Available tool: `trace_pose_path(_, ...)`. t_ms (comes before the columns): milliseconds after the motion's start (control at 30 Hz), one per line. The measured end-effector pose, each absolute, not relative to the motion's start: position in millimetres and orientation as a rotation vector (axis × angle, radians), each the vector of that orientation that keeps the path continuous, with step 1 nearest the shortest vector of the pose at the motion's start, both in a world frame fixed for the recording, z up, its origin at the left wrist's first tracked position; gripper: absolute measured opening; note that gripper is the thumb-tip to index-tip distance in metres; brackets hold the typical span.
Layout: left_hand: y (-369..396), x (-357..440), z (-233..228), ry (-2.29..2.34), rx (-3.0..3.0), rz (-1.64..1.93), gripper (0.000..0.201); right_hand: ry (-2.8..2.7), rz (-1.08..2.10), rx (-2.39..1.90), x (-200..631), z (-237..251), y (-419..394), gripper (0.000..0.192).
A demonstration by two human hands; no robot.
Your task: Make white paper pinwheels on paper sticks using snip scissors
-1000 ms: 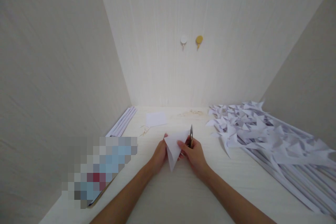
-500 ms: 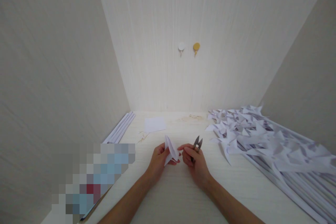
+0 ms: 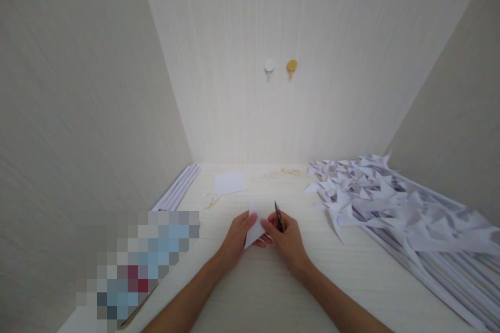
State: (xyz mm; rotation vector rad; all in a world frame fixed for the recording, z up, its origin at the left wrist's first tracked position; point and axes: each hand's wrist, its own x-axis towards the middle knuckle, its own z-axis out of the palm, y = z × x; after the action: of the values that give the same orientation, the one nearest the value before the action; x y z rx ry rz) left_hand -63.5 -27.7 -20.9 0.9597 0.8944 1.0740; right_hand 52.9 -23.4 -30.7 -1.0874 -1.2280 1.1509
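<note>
Between both hands is a small folded sheet of white paper [image 3: 254, 232], a triangle in outline. My left hand [image 3: 237, 233] grips its left side, thumb on top and fingers underneath. With the thumb of my right hand [image 3: 288, 239] I press the paper's right corner. That same hand keeps a pair of dark thread snips [image 3: 278, 216] tucked in its fingers, blades pointing up and away from me. Part of the snips is hidden by the hand.
Paper pinwheels on rolled paper sticks [image 3: 363, 192] are piled along the right. White paper sheets [image 3: 229, 183] lie behind my left hand. Paper rolls [image 3: 177, 187] rest by the left wall, near a blurred-out area. Two hooks [image 3: 291, 66] hang on the back wall.
My right hand has moved left onto the paper, and its thumb now presses there. The paper, half open before, is folded flat. The snips have turned and their blades look narrower.
</note>
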Motion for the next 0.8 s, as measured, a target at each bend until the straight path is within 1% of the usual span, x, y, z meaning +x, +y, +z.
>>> trace_pose_path(67,-29,-64,-20,0.939,1.027,1.079,0.036,-1.2,1.167,-1.049,54,-30,-23,0.028)
trace_pose_path(133,-30,-64,-19,0.987,1.012,1.111,0.029,-1.139,1.266,-0.985,55,-28,-23,0.03)
trace_pose_path(267,-27,-67,-17,1.033,0.851,1.257,0.021,-1.036,1.482,-0.857,56,-26,-23,0.04)
trace_pose_path(500,-13,-48,-11,0.961,0.479,1.392,0.008,-1.084,1.421,-0.79,56,-33,-19,0.041)
trace_pose_path(600,-11,-34,-13,0.912,0.457,1.405,0.01,-1.079,1.478,-0.772,58,-33,-17,0.041)
trace_pose_path(800,-15,-28,-18,0.921,0.633,1.436,0.02,-1.027,1.552,-0.797,62,-31,-14,0.042)
